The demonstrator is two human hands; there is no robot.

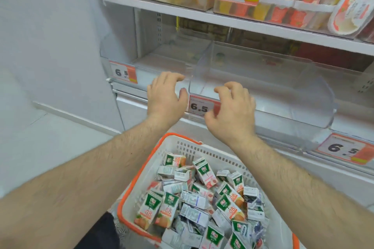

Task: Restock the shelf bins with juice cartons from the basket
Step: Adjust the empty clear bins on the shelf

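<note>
Item: juice cartons (202, 198), many, green-and-white with orange print, heaped loose in my white basket (141, 170) with its orange rim, low in front of me and below the shelf. Item: shelf bins (253, 79), clear plastic with dividers, on the middle shelf; they looked bare, with no carton in any that I could make out, so I judged the restocking not yet begun and the whole basket left to move. Item: my left hand (166, 97), held up before the front lip of the left bin, fingers loosely curled and holding nothing. Item: my right hand (232, 111), beside it before the next bin, fingers likewise loosely bent and holding nothing. Item: price tags (199, 106) reading 6.5 along the bin fronts. Item: upper shelf (222, 20), white, carrying tubs and packs behind tags marked 9.9 and 16.8. Surroundings: white shelving unit, pale wall to my left, pale floor.
</note>
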